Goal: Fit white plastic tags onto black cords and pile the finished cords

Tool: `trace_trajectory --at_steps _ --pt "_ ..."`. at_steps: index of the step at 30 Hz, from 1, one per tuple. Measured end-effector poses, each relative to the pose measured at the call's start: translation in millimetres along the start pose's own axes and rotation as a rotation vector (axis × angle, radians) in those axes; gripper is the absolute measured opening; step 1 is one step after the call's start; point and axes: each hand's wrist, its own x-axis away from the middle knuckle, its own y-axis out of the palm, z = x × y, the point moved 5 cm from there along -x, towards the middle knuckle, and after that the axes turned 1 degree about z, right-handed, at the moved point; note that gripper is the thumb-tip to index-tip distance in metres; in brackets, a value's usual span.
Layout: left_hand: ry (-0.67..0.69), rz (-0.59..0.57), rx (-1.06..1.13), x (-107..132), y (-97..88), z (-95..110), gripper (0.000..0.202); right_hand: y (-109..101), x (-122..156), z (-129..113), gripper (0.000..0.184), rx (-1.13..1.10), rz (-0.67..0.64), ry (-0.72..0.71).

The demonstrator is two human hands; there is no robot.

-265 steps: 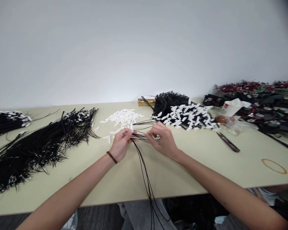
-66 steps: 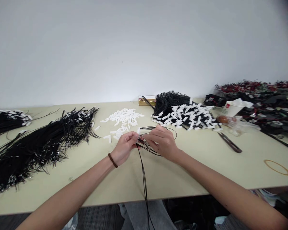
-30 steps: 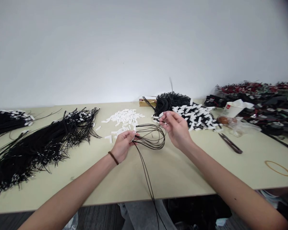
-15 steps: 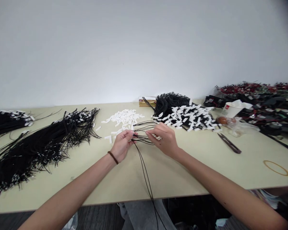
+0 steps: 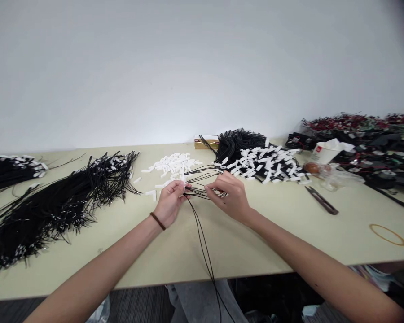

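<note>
My left hand (image 5: pixel 171 198) is closed, thumb against fingers, around a white plastic connector (image 5: pixel 182 177) and the ends of several thin black wires (image 5: pixel 202 234). Some of these wires drop over the table's front edge; others run across to the right. There my right hand (image 5: pixel 229 193) has its thumb and forefinger pinched on a black wire, the other fingers curled. Just behind my left hand lies a heap of loose white connectors (image 5: pixel 175 162). Exactly how the wire ends meet the connector is too small to make out.
Bundles of black wires (image 5: pixel 50 211) cover the table's left side. Wires with white connectors (image 5: pixel 269 161) are piled behind my right hand, near a gold box (image 5: pixel 205 142). Farther right are thread snips (image 5: pixel 322 200), a paper cup (image 5: pixel 324 152), a plastic bag (image 5: pixel 340 177) and a rubber band (image 5: pixel 387 235).
Almost nothing differs. Both hands keep their grip on the wires, and my left hand has shifted very slightly left and up, along with a small movement of the whole view.
</note>
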Motion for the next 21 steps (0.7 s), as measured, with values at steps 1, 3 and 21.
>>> trace_trajectory --at_steps 1,3,21 --pt "0.003 0.003 0.002 0.1 0.0 0.3 0.024 0.3 0.3 0.2 0.019 -0.003 -0.004 0.004" --pt "0.011 0.007 0.003 -0.1 0.1 0.8 0.024 0.8 0.6 0.4 0.019 -0.009 -0.013 0.007" --pt "0.049 0.044 0.001 -1.8 -1.3 2.7 0.026 8.9 4.4 4.9 0.017 -0.063 -0.098 0.103"
